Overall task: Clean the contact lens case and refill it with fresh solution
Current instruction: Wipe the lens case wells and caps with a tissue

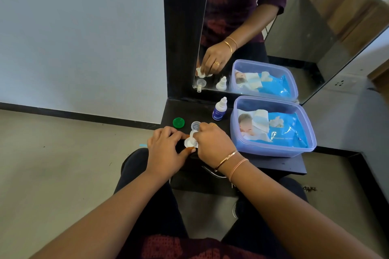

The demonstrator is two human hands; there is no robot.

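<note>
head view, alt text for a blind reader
Two hands over a black shelf: the left hand holds a white contact lens case while the right hand presses a white wipe into it. A green cap, a clear cap, a solution bottle and a lilac tub of wipes stand before a mirror.

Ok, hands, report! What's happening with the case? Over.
Left hand holds lens case. Right hand pinches tissue on it. Green cap off, bottle standing behind. Nothing blocking.
</note>
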